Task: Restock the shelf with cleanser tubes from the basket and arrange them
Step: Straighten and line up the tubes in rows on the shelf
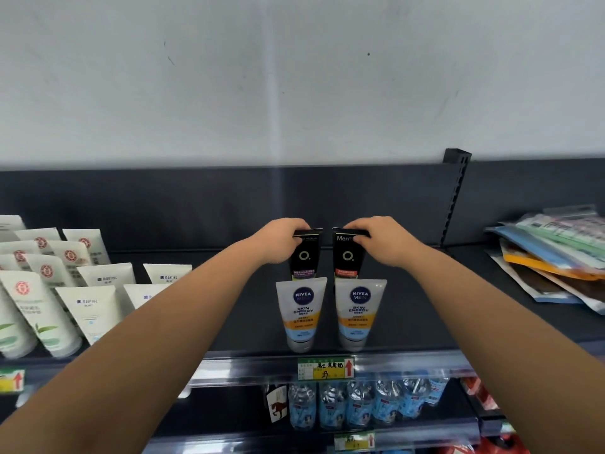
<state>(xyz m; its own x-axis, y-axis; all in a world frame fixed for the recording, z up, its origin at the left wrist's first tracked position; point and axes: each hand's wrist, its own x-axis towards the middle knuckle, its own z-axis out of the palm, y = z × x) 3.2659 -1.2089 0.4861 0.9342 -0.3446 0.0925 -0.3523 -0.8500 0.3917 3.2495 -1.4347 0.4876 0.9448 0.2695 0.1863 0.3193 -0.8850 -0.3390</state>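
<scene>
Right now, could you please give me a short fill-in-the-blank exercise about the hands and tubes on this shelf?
The left hand and right hand pinch the ___ edges of the left black tube and right black tube.
In front of them stand ___ white Nivea tubes.
The water bottles sit one level ___ those tubes.
The flat packets are piled at the person's ___.
Missing words: top; two; below; right.
</scene>
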